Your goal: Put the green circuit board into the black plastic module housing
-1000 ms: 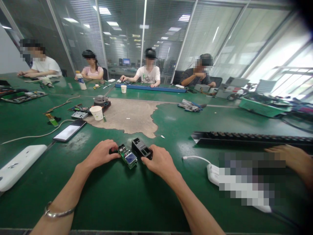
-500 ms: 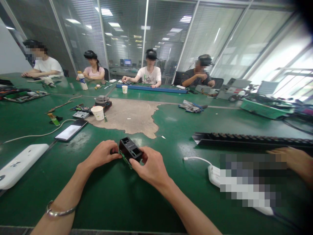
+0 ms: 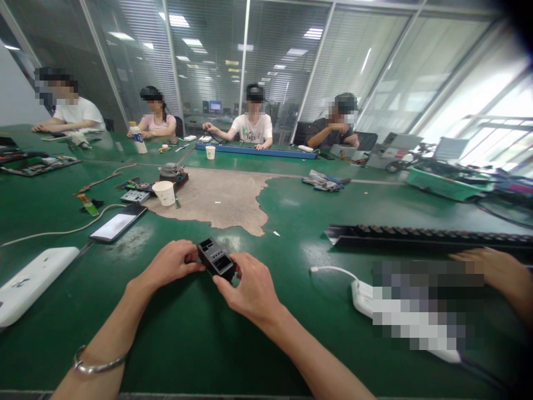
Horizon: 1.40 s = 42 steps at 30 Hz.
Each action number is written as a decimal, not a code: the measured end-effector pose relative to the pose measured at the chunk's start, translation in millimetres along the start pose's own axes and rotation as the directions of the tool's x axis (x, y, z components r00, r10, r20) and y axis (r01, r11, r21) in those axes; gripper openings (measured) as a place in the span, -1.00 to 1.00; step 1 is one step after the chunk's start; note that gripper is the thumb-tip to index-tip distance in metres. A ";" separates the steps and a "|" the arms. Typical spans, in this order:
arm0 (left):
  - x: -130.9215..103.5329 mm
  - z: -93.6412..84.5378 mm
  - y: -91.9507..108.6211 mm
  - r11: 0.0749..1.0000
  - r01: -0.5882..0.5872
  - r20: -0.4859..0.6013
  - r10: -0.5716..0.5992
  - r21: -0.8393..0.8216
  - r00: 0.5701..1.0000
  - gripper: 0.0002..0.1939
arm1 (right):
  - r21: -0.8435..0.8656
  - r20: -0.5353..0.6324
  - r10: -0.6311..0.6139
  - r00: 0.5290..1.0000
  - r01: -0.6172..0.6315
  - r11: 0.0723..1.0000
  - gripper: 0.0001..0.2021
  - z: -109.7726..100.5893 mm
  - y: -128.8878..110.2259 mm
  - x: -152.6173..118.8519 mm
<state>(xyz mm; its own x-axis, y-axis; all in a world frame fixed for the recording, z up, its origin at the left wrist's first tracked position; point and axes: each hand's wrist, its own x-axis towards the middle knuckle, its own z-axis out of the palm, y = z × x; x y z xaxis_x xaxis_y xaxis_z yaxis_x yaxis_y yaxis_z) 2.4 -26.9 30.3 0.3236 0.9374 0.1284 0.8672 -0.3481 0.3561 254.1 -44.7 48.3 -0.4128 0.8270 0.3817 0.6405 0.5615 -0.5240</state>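
Note:
A small black box-shaped electronic module [image 3: 215, 259] with rectangular openings on its upper face is held just over the green table [image 3: 175, 339]. My right hand [image 3: 250, 286] grips its near right end between thumb and fingers. At the opposite end, my left hand [image 3: 177, 264] is closed with thumb and fingertips against the module's left side; its finger ends are partly hidden. The module sits tilted, its long side running from upper left to lower right.
To the left lie a phone [image 3: 119, 222], a white power strip [image 3: 37, 283] and a paper cup [image 3: 164, 193]. On the right are a black channel strip [image 3: 416, 239], another white power strip [image 3: 362, 297] and a co-worker's hand [image 3: 491, 269]. Gloves [image 3: 325, 180] lie farther back.
The module has been turned in my hands: its slotted face now shows more toward me, and the green circuit board edge under it has gone out of sight.

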 end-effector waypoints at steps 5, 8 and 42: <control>0.0 0.6 -1.8 1.000 -0.011 0.007 0.011 0.008 1.000 -0.63 | -0.067 0.063 0.026 0.998 -0.021 0.998 -0.68 -1.0 0.1 -1.3; -0.1 1.4 -2.7 1.000 -0.008 0.016 0.008 0.020 1.000 -0.61 | -0.123 0.118 0.049 0.992 -0.034 0.992 -0.66 0.9 2.5 -3.2; 0.4 -2.4 0.8 0.998 -0.008 0.001 0.008 0.056 1.000 -0.61 | -0.107 0.029 0.188 0.982 -0.184 0.977 -0.85 -18.9 29.9 16.3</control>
<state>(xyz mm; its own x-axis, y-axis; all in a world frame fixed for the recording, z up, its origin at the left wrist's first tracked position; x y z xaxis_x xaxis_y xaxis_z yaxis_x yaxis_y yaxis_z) 2.4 -26.8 32.8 0.3306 0.9347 0.1307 0.8845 -0.3552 0.3026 278.8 -15.0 53.3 -0.3031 0.9185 0.2540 0.7709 0.3931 -0.5012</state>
